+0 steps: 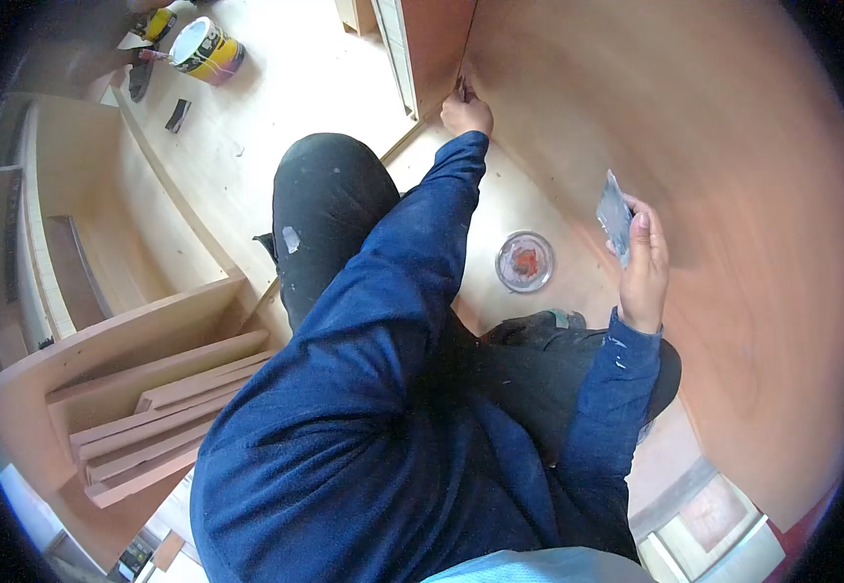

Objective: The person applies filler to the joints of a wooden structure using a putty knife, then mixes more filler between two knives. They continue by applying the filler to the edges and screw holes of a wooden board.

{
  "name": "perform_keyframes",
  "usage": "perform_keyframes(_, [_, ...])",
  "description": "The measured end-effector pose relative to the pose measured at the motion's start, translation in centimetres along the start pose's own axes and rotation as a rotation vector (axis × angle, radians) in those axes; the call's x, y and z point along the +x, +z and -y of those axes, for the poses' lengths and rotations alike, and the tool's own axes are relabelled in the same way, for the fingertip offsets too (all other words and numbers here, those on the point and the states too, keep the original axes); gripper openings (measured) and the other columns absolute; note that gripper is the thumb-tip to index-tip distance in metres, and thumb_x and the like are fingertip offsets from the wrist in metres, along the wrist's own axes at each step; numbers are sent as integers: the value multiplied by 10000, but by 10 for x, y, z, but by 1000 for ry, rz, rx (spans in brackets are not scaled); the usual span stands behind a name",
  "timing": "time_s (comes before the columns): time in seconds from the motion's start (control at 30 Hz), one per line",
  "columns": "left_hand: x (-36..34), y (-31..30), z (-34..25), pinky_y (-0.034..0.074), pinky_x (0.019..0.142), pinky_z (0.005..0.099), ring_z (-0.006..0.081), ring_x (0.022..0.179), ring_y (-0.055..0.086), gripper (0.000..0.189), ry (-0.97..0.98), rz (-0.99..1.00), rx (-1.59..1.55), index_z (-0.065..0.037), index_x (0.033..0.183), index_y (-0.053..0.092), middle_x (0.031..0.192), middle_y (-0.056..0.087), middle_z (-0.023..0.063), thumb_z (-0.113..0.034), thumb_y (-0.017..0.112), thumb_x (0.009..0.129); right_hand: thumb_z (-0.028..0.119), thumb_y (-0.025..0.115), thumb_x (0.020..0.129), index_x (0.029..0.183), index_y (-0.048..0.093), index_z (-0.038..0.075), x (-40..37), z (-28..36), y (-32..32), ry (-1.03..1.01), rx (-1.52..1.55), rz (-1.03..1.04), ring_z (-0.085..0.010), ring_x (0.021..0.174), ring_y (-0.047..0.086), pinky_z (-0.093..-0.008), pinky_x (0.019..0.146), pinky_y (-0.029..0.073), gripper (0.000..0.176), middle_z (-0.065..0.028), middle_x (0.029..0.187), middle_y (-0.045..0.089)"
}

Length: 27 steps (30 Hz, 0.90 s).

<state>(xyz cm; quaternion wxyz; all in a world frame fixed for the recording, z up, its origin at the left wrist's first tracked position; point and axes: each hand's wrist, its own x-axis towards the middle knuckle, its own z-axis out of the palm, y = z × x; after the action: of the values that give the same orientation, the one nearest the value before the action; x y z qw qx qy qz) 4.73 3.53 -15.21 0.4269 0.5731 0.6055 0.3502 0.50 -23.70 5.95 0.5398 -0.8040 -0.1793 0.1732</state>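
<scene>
My left hand [467,114] reaches far forward to the corner where two wood panels meet. Its fingers are closed round a thin, blade-like tool [462,87], mostly hidden by the hand. On the right, my right hand [645,267] grips a flat metal putty scraper [614,218] between thumb and fingers, its blade upright and smeared with grey-white paste. The scraper is apart from the large wood panel [733,243] beside it. Between my arms, a round clear dish [525,262] with reddish and whitish residue lies on the board floor.
A yellow-and-black bucket [210,53] stands at the upper left, near a small dark block [178,116]. Stacked wood strips [164,418] lie in a wooden frame at lower left. My bent knee [329,194] is close to a cabinet edge [397,58].
</scene>
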Motion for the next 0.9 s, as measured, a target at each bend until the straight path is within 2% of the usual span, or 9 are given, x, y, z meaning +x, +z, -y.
perform_keyframes(0.1, [0,1,-3,499,825,471,422,936,639,313,11,-3,19,-30,1006,699,937,663,262,-257,655,795,415,397,1017,1171,597,44,1,3,3,21,6,-2,-125,959,559,-288,780,468,450,-48,1077,605])
perform_keyframes(0.2, [-6,0,-16,503,802,469,424,912,638,302,-45,22,104,-103,1115,689,958,657,248,-183,629,831,410,399,1020,1183,591,54,2,1,-1,43,-3,7,-136,998,552,-306,823,458,436,-45,1094,609])
perform_keyframes(0.37, [-12,9,-11,510,796,480,421,907,641,353,124,25,-80,-82,1130,667,920,664,261,-253,643,822,404,390,1026,1198,581,53,-1,4,-3,34,-21,44,-162,1049,544,-333,881,446,435,-57,1130,608])
perform_keyframes(0.5, [-21,9,-15,519,785,463,411,887,647,376,268,45,-16,-115,1170,650,912,674,232,-231,640,813,408,390,1025,1199,580,41,-4,7,-2,45,-26,26,-163,1046,542,-322,893,440,449,-64,1132,605])
perform_keyframes(0.57, [-21,13,-10,516,800,432,397,928,645,537,396,53,-93,-62,1280,566,973,649,259,-65,638,748,410,393,1024,1198,581,42,-5,6,-3,55,-8,14,-163,1045,541,-321,894,439,449,-66,1131,604])
perform_keyframes(0.67, [-17,24,8,516,781,446,407,894,644,564,451,98,84,-70,1290,557,948,652,253,-64,644,734,415,393,1023,1200,581,43,-8,7,-4,49,-16,29,-162,1051,541,-328,891,443,452,-69,1127,603])
perform_keyframes(0.77, [-23,2,4,515,770,454,412,871,643,575,308,277,210,-75,1296,554,925,652,253,-70,645,728,418,389,1025,1195,582,44,-3,8,1,18,-45,25,-158,1051,540,-328,890,445,454,-68,1127,602])
perform_keyframes(0.83, [-25,-10,9,509,763,457,411,865,646,501,290,316,205,-73,1264,584,902,649,263,-82,626,766,420,384,1026,1191,581,40,2,4,3,13,-39,39,-153,1047,538,-318,887,443,458,-65,1115,602])
perform_keyframes(0.9, [-26,-8,31,487,699,489,433,770,641,205,253,146,-51,-13,901,688,750,640,255,-96,619,726,418,383,1027,1187,582,41,8,-4,4,4,-8,56,-150,1042,537,-311,883,441,456,-63,1110,603])
